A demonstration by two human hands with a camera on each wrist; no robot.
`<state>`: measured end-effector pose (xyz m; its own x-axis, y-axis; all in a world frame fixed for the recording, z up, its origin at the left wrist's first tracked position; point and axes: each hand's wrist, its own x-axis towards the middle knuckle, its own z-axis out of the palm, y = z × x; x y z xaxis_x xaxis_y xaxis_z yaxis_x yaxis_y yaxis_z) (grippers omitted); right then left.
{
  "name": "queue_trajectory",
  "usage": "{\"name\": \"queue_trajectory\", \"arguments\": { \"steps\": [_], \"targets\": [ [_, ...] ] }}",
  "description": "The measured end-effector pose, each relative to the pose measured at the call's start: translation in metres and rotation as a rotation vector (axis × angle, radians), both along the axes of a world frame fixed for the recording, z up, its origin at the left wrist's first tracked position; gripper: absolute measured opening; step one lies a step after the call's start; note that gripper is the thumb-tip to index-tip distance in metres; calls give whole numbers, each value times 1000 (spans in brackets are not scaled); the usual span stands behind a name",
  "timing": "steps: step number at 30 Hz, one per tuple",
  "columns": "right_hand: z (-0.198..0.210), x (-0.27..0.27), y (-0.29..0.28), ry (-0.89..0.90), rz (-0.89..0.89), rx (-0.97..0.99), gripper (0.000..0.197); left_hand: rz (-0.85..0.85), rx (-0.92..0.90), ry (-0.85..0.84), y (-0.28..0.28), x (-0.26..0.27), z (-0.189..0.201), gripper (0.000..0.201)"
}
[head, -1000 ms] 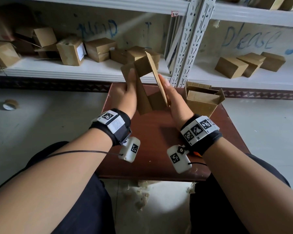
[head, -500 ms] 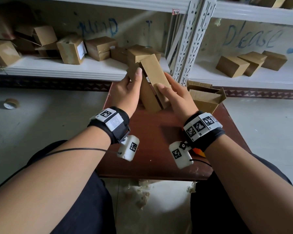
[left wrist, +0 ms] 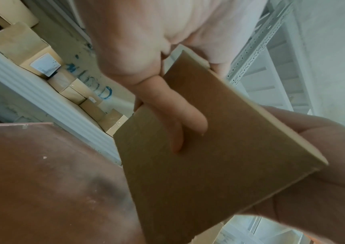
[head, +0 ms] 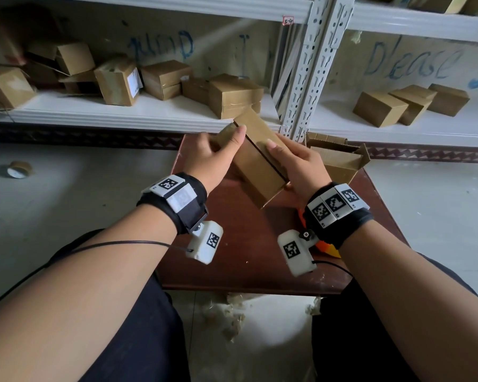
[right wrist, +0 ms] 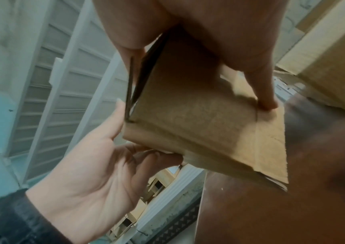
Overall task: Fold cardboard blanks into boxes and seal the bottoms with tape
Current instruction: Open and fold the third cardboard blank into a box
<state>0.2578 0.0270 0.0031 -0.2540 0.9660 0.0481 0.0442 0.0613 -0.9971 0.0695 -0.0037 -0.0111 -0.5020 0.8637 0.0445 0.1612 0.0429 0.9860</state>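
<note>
Head view — open box behind held box.

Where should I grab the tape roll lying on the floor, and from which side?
The tape roll lies flat on the floor, left of the table, hole facing up. Probably best to come straight down from above and pinch across its outer rim, or hook fingers through the hole. Both the left hand and right hand hold the box now.

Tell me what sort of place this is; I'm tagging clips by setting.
Probably a storeroom or small packing area: white metal shelving holding made-up cardboard boxes, and both hands folding a box above a small brown table.
</note>
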Motion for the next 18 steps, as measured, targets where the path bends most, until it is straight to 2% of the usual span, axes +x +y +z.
{"name": "queue_trajectory", "arguments": {
  "steps": [2, 6, 8, 13, 15, 18],
  "targets": [
    [-6, -2, -1, 5, -4, -75, 34, -30, -60, -5, -1, 0, -2, 83],
    [-16, -5, -2, -51, -34, -203, 28, -155, -236, -232, 0, -3, -12, 104],
    [-18, -6, -1, -110, -48, -237, 26, -199, -279, -244, 0, -4, -14, 106],
    [-16, -1, 8, -318, 15, -364, 25, -242, -423, -76, 2, -10, -18, 69],
    [-18, 0, 12, -380, 31, -423, 29, -280, -497, 78, 3, -11, -21, 69],
    [-30, -2, 17, -465, 53, -401, 34, -328, -606, 252, 0, -7, -24, 69]
  ]
}}
